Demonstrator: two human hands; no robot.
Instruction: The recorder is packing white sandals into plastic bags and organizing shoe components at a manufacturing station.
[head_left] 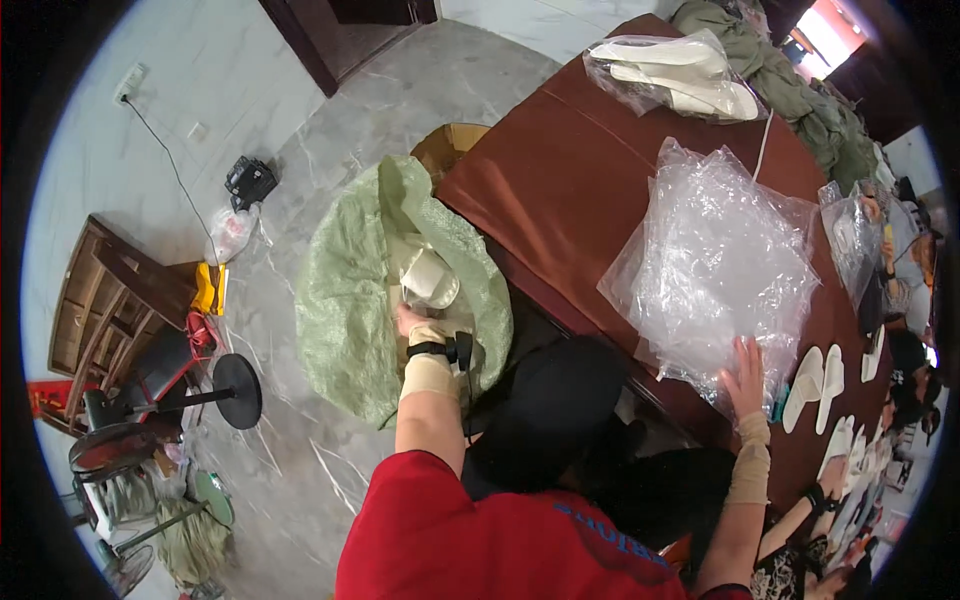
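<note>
My left hand reaches down into a large green woven sack on the floor beside the table, among pale shoe insoles; whether it grips one is hidden. A black band sits on that wrist. My right hand lies flat, fingers spread, on the near edge of a stack of clear plastic bags on the dark red table. Two white insoles lie just right of that hand.
A clear bag of white insoles lies at the table's far end beside olive cloth. Another person's hand works among more insoles at lower right. On the floor at left stand a wooden rack, a fan base and a cardboard box.
</note>
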